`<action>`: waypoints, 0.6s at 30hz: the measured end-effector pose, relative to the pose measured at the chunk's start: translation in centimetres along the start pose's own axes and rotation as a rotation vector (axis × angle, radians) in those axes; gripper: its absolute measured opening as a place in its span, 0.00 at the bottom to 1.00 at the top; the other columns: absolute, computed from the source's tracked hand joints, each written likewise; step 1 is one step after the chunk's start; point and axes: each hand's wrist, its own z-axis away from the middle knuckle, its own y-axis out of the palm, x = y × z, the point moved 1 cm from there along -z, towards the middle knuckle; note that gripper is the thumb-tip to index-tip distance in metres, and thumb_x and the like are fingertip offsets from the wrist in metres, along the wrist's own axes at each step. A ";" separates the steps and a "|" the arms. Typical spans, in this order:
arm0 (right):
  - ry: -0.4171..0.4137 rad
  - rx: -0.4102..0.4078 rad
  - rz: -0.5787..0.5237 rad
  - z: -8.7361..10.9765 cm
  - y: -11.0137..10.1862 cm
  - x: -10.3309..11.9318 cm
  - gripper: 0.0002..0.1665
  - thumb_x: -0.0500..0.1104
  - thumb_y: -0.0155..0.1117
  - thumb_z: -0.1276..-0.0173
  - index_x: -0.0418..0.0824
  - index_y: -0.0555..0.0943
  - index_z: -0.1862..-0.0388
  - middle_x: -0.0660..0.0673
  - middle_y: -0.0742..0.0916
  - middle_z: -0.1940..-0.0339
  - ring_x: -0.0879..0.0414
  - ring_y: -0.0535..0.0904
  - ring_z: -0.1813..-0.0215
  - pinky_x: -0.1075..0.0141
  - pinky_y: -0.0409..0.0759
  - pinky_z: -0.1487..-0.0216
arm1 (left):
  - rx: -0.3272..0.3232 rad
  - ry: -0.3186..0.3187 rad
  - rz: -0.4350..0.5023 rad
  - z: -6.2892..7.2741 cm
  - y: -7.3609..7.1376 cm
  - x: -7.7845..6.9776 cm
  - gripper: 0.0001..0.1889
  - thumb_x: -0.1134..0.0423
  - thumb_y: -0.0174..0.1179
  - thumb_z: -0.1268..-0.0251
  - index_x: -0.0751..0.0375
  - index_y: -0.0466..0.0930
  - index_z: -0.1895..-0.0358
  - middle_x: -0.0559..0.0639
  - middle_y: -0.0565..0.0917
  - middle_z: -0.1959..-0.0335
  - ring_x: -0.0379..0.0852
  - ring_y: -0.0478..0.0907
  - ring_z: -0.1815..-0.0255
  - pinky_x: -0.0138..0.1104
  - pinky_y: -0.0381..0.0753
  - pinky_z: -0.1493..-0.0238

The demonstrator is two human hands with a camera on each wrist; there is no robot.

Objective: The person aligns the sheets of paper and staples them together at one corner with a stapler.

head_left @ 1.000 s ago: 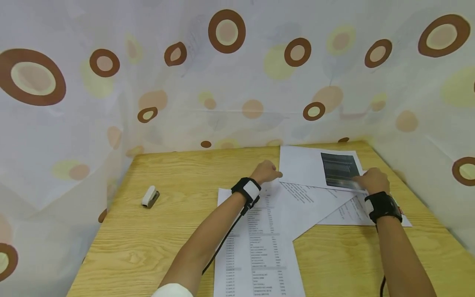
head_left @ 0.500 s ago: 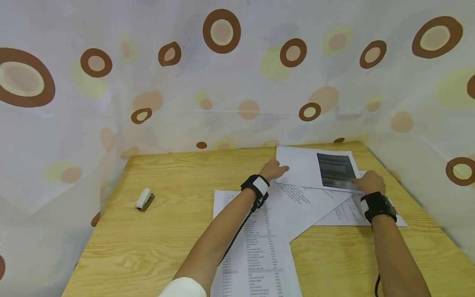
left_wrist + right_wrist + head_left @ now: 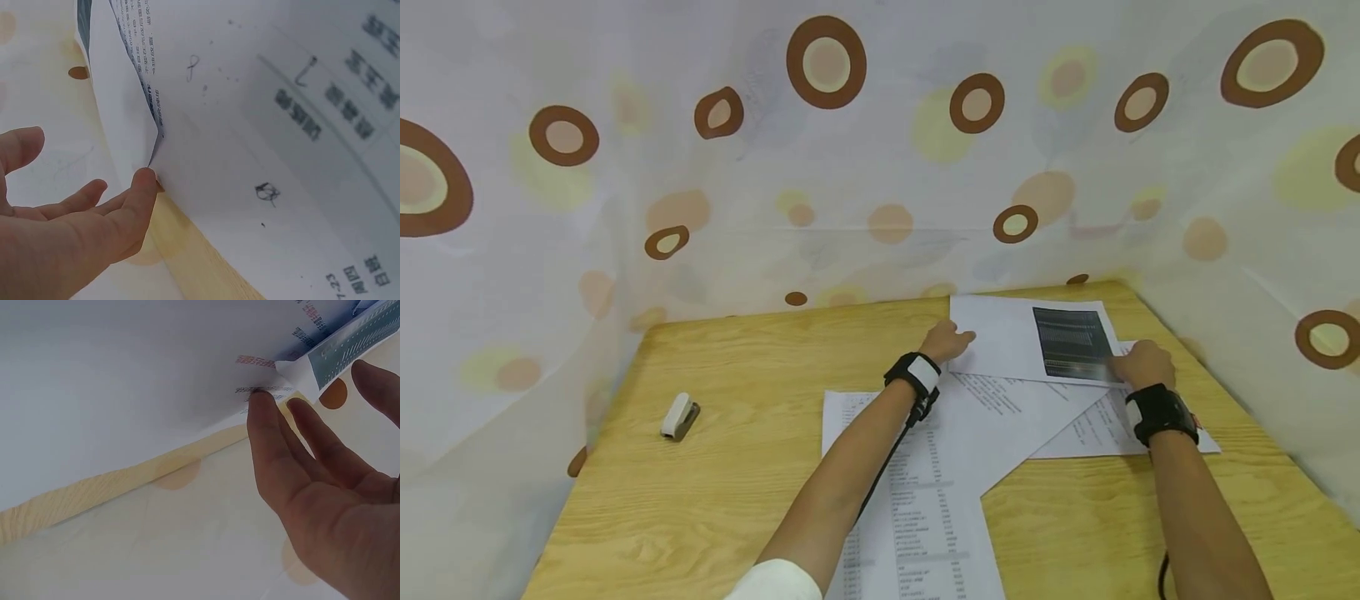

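Note:
A white sheet with a dark printed picture [image 3: 996, 333] lies on top of several overlapping papers at the back right. My left hand [image 3: 945, 342] is at its left edge. In the left wrist view a fingertip of that hand [image 3: 94, 231] touches the sheet's edge, thumb apart. At the sheet's lower right corner is my right hand [image 3: 1146, 364]. The right wrist view has this hand [image 3: 337, 500] with fingers extended, one fingertip against the paper [image 3: 156, 394], thumb near the dark picture [image 3: 356, 353]. A long printed list [image 3: 917, 533] lies under my left forearm.
A small white and grey stapler [image 3: 680, 417] lies on the left part of the wooden table [image 3: 737, 483]. Behind and beside the table hangs a white curtain [image 3: 850, 175] with brown rings. Another printed sheet [image 3: 1086, 437] shows beneath the fanned papers.
My left hand has moved right, from beside the top sheet onto its left edge. My right hand stays at the lower right corner. The head view has turned slightly right.

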 end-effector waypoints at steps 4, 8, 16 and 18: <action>-0.028 -0.013 -0.028 -0.1 0.0 0.1 0.17 0.40 0.58 0.37 0.24 0.73 0.76 0.37 0.74 0.80 0.42 0.71 0.73 0.51 0.72 0.74 | -0.010 -0.003 0.028 -0.3 0.2 0.0 0.28 0.55 0.52 0.23 0.69 0.66 0.28 0.60 0.70 0.30 0.56 0.67 0.30 0.43 0.69 0.35; -0.038 -0.037 -0.053 -0.5 0.1 0.0 0.20 0.40 0.57 0.37 0.18 0.76 0.70 0.26 0.79 0.73 0.32 0.76 0.67 0.44 0.75 0.68 | -0.043 0.002 0.076 -0.4 0.2 -0.2 0.28 0.57 0.54 0.23 0.68 0.64 0.28 0.61 0.70 0.30 0.56 0.68 0.31 0.44 0.70 0.37; -0.007 -0.062 -0.147 -1.2 0.5 -0.7 0.31 0.40 0.54 0.35 0.14 0.71 0.43 0.16 0.74 0.44 0.20 0.71 0.45 0.35 0.71 0.47 | -0.160 0.039 0.114 -0.5 -0.2 0.1 0.23 0.69 0.59 0.30 0.72 0.70 0.34 0.62 0.82 0.51 0.48 0.80 0.65 0.36 0.78 0.63; 0.029 -0.044 -0.202 -1.4 0.5 -0.7 0.34 0.42 0.54 0.32 0.14 0.68 0.38 0.16 0.73 0.40 0.21 0.69 0.41 0.36 0.70 0.43 | -0.158 0.046 0.135 -0.6 -0.3 0.3 0.24 0.72 0.59 0.32 0.73 0.70 0.34 0.61 0.84 0.58 0.44 0.75 0.74 0.33 0.74 0.69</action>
